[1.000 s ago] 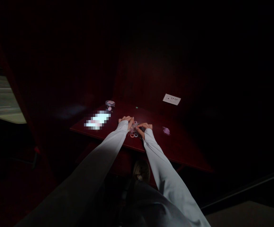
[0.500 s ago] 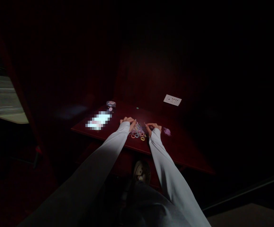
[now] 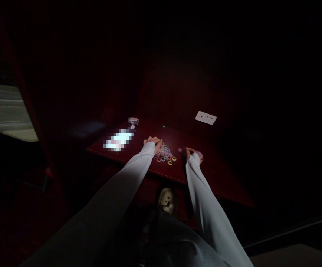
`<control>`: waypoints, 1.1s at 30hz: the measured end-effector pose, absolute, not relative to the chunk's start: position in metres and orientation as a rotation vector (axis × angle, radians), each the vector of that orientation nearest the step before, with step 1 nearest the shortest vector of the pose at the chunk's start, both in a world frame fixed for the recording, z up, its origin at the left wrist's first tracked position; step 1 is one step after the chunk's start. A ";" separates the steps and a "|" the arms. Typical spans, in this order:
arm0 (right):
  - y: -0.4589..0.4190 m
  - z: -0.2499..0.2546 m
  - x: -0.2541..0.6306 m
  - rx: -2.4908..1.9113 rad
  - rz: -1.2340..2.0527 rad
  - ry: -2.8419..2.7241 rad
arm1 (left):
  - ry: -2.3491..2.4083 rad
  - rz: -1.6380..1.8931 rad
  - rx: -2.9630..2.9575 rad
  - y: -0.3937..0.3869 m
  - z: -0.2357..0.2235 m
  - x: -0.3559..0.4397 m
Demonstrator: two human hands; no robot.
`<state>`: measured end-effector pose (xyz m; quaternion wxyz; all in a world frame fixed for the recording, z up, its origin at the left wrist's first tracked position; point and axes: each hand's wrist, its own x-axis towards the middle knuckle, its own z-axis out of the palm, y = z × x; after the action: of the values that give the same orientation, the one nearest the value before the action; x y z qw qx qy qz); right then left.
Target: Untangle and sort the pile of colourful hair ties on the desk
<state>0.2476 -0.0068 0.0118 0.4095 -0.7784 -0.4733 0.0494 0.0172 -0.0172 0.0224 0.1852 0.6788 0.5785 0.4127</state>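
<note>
A loose pile of small coloured hair ties (image 3: 165, 152) lies near the table's front edge, with yellow, red and blue rings along its near side. My left hand (image 3: 152, 141) rests at the pile's left edge, fingers bent and thumb a little apart; any hair tie under them is hidden. To the right of the pile, my right hand (image 3: 193, 154) is pinched, a small pink hair tie (image 3: 180, 150) showing at its fingertips. Behind and partly covered by that hand lies a small heap of purple hair ties (image 3: 199, 154).
The dark red table (image 3: 161, 171) also bears a blurred bright screen (image 3: 119, 139), a round clear jar (image 3: 133, 121) and a lone green ring (image 3: 163, 126). A white socket plate (image 3: 206, 117) is on the back wall. Below the table edge shows a shoe (image 3: 167, 198).
My right hand has moved right, from the mixed pile to the purple heap, uncovering more rings, yellow ones among them. My left hand has stayed by the pile's left edge.
</note>
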 end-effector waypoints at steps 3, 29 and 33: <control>-0.005 0.010 0.251 -1.920 0.147 -1.136 | 1.617 1.184 1.899 -0.018 0.022 0.017; -0.003 0.002 0.248 -1.945 0.076 -1.152 | 1.602 1.202 1.880 -0.018 0.021 0.016; 0.000 -0.006 0.253 -1.929 -0.008 -1.228 | 1.605 1.220 1.897 -0.018 0.020 0.016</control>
<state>0.2528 -0.0003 -0.0058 0.4144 -0.7678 -0.4886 -0.0033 0.0157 -0.0177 0.0198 0.1859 0.6733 0.5696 0.4331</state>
